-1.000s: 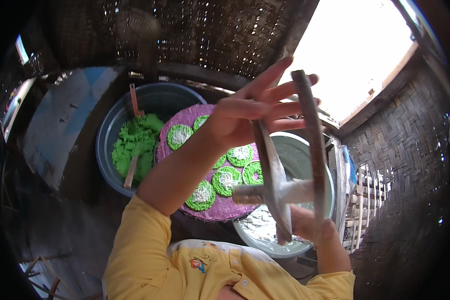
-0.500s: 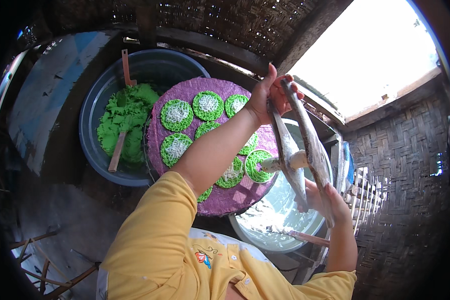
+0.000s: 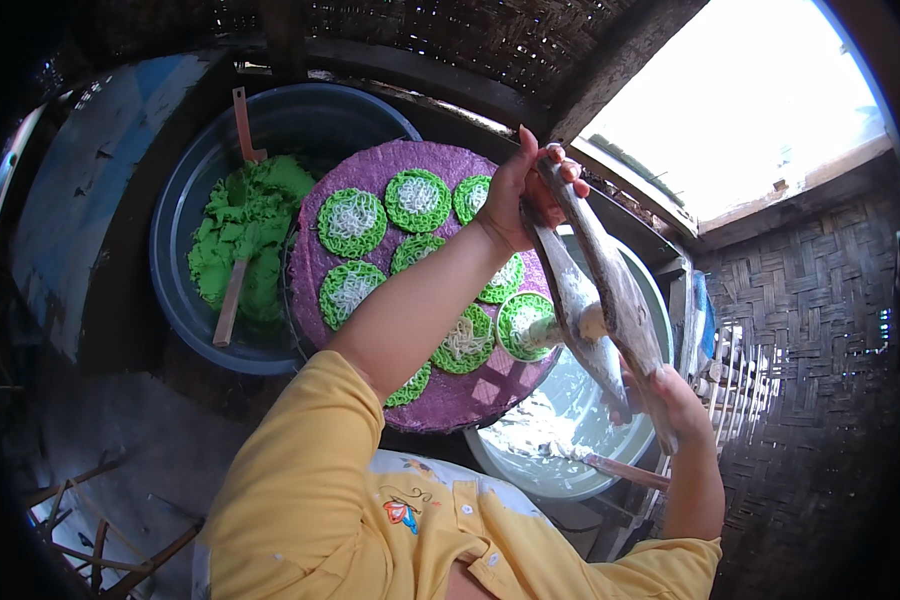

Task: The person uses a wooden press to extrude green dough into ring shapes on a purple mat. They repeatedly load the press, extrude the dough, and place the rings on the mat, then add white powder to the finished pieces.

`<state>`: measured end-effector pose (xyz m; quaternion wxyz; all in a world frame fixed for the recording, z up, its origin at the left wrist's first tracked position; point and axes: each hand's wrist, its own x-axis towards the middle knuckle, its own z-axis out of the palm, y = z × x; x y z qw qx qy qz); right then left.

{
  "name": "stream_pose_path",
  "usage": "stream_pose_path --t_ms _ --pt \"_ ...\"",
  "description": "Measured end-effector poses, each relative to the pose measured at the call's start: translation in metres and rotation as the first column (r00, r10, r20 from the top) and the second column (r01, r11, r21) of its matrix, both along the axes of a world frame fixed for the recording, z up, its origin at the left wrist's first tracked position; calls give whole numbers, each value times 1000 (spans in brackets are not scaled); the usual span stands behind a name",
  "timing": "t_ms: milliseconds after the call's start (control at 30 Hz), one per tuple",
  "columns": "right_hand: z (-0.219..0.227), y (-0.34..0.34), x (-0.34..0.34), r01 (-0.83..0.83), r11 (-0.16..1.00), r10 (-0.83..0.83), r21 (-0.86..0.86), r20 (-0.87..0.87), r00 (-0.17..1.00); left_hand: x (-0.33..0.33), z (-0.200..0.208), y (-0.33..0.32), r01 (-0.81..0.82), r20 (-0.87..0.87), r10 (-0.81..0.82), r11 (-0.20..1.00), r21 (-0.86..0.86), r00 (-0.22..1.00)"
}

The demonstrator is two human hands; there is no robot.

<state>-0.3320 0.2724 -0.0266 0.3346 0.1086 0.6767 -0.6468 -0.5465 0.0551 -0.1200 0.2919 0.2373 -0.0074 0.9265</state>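
Observation:
My left hand [image 3: 510, 200] is closed round the upper ends of a two-handled wooden press [image 3: 610, 275], its thumb raised. Lower down, my right hand [image 3: 678, 400] grips the other ends of the handles. The press tilts over the right edge of a round purple cloth-covered board [image 3: 475, 405]. Its pale cylinder end sits at a thin ring [image 3: 499, 338] holding a green noodle nest with white strands [image 3: 518, 318]. Several green noodle nests topped with white strands [image 3: 352, 222] lie on the board, some partly hidden by my left forearm.
At the left, a large dark blue basin [image 3: 185, 300] holds green dough [image 3: 260, 210] with two wooden paddles. Under the press stands a pale green basin [image 3: 550, 485] with white dough [image 3: 535, 430] and a wooden-handled paddle [image 3: 625, 470]. A woven wall [image 3: 810, 400] and window opening border the right.
White strands now lie on the green nest inside the ring, where mostly green showed before. The press and both hands have shifted slightly, with both hands still holding it.

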Motion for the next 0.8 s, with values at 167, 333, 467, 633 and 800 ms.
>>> stream_pose_path --t_ms 167,333,467,633,800 --pt "-5 -19 -4 72 995 -63 62 -133 989 -15 8 -5 -15 -22 16 1000 20 1000" --pt "5 -34 -6 75 997 -75 -10 -273 959 -21 58 -23 -70 -119 54 989 -127 991" --pt "16 -46 0 118 987 -154 -112 -398 904 1 98 -43 -187 -58 180 892 -412 982" --pt "7 -77 -6 59 980 -135 -190 -416 900 75 79 -81 -945 -950 -230 200 -259 212" --pt "-15 -95 -28 -338 904 95 -261 -649 755 117 41 -135 -928 -966 -155 -345 -142 205"
